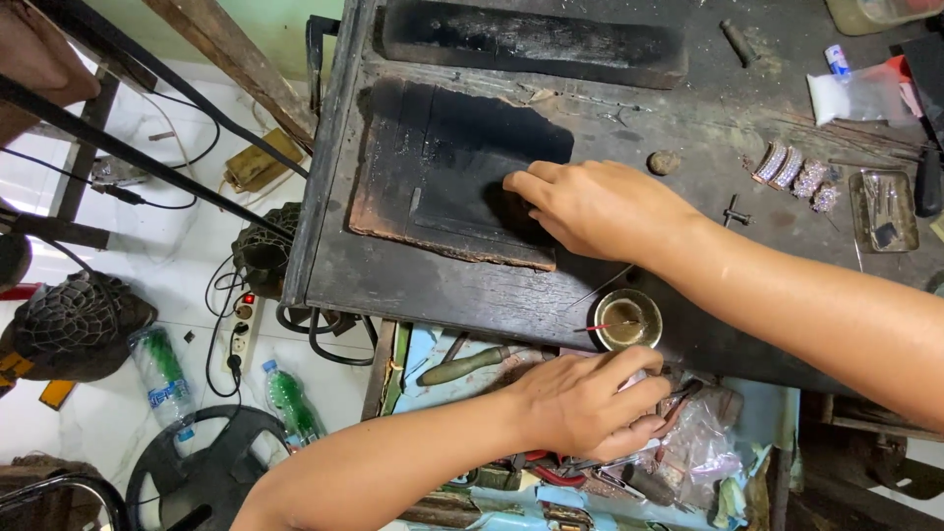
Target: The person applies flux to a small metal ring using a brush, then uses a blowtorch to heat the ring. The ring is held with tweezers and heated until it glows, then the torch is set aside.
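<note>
Workbench [629,108] — right hand [600,208] flat on charred board [442,167].

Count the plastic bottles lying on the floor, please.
2: one bottle beside the dark woven basket, another bottle nearer the bench. More may be hidden.

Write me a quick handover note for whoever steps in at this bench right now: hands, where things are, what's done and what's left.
Left hand: curled over the open drawer of tools below the bench edge; what its grip holds is hidden.
Right hand: palm down, fingertips on the charred black soldering board; nothing visible in its grip.
Small round brass dish sits at the bench's front edge between the hands, a thin red-tipped stick across it.
Four stone-set jewellery pieces lie in a row at the right, beside a small metal tray.
Done: nothing shows on the board.
Left: can't be told from this view.
</note>
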